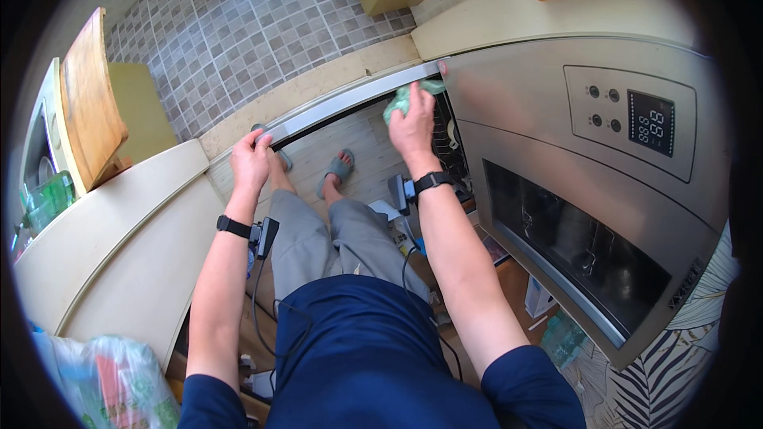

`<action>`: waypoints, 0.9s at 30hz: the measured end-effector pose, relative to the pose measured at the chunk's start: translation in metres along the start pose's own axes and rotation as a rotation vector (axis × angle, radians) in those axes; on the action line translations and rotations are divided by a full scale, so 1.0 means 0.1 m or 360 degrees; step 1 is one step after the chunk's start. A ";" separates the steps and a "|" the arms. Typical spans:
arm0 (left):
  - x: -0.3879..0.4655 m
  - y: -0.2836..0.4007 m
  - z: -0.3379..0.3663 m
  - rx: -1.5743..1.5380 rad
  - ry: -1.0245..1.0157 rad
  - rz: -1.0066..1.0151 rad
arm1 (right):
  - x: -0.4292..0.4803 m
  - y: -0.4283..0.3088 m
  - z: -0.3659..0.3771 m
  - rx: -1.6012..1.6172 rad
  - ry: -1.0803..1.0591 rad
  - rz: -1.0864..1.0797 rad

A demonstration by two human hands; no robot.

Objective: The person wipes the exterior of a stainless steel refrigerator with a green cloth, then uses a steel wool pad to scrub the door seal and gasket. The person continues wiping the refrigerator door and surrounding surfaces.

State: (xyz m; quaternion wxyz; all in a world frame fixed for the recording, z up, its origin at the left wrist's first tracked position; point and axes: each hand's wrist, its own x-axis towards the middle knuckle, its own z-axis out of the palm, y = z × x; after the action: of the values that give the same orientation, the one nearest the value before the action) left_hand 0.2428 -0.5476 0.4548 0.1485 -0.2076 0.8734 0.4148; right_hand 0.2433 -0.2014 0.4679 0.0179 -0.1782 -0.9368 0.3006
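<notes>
A long silver metal strip (354, 96) runs along the front of the beige ledge before me. My left hand (250, 161) has thumb and fingers closed about its left end. Bunched in my right hand (412, 122) is a pale green cloth (398, 106), pressed near the right end of the strip. Part of the cloth spreads towards the corner of a stainless-steel appliance front (512, 92). Beside my right wrist, a narrow dark opening shows a wire rack (448, 149). Each wrist wears a black strap with a small device and a cable.
The appliance front carries a digital control panel (653, 122) and a dark glass window (572, 250). To the left stand a wooden board (89, 107), green bottles (56, 199) and a beige panel (131, 250). A filled plastic bag (107, 381) sits lower left. Grey tiles (238, 24) lie beyond the ledge.
</notes>
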 end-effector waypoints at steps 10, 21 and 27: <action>0.35 -0.11 0.02 -0.0091 -0.0029 -0.0002 | -0.03 0.01 0.09 0.0497 0.0581 0.0406; 0.55 0.12 -0.11 0.0144 -0.0066 -0.0045 | 0.31 0.20 0.12 0.0119 0.0260 0.0159; 0.53 0.06 -0.10 0.0135 -0.0040 0.0070 | 0.06 0.05 0.11 -0.0004 0.0104 -0.0032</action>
State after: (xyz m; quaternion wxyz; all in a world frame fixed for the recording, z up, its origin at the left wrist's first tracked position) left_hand 0.1930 -0.5647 0.4426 0.1591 -0.1764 0.8927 0.3830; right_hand 0.2377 -0.2019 0.4554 0.0511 -0.1785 -0.9378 0.2933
